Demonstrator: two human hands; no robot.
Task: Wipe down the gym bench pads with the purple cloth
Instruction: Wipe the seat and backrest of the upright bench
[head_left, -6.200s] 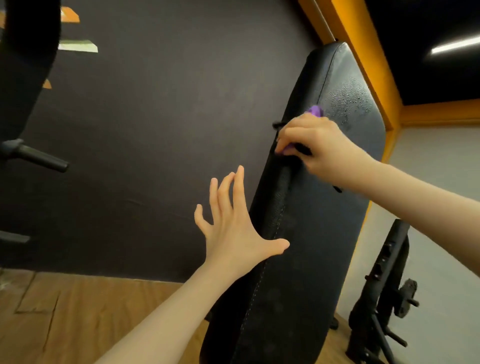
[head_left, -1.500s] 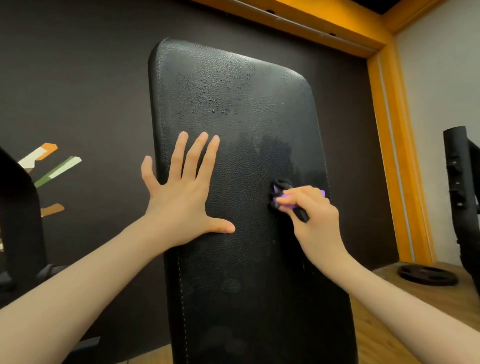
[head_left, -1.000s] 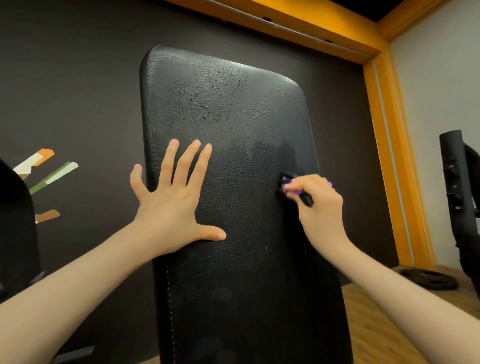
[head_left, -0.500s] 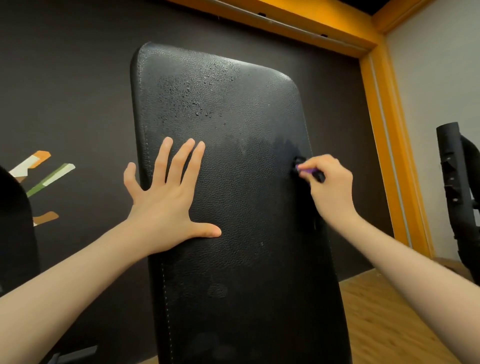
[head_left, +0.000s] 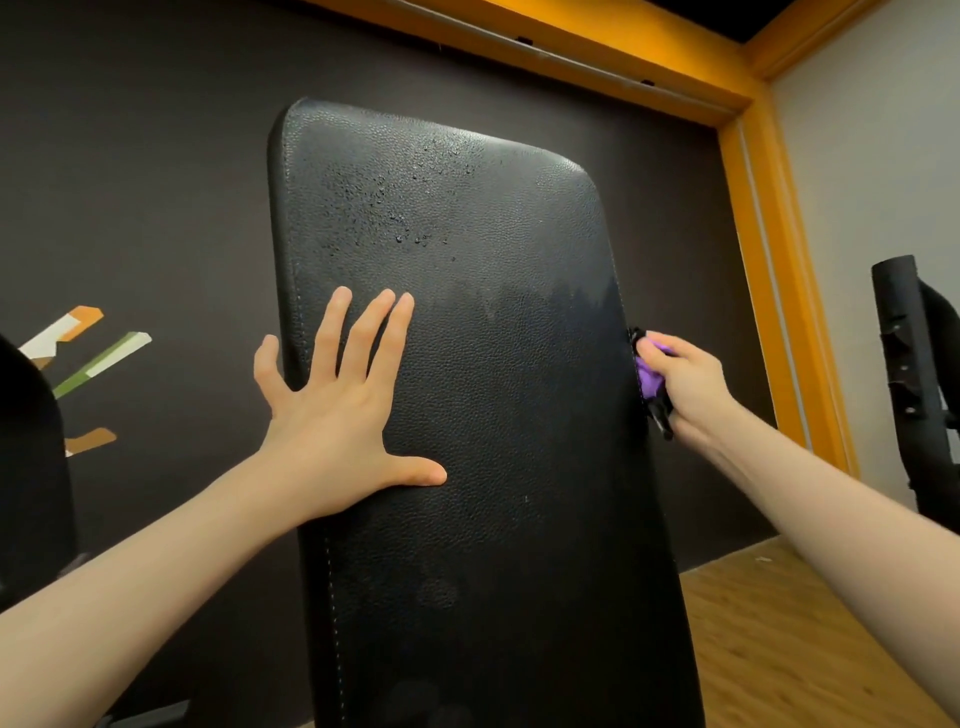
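The left hand (head_left: 337, 415) lies flat on the black pad (head_left: 483, 415), fingers spread. The right hand (head_left: 685, 387) grips the bunched purple cloth (head_left: 649, 376) at the pad's right edge. Drops (head_left: 410, 208) sit higher up, so the person should wipe there next, pressing firmly.

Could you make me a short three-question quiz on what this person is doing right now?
1. True or false: the left hand lies flat on the bench pad.
2. Which hand holds the purple cloth? A left, B right.
3. Fill in: droplets remain on the pad's ___ part.

Key: 1 true. 2 B, the right hand, at the pad's right edge. 3 upper.
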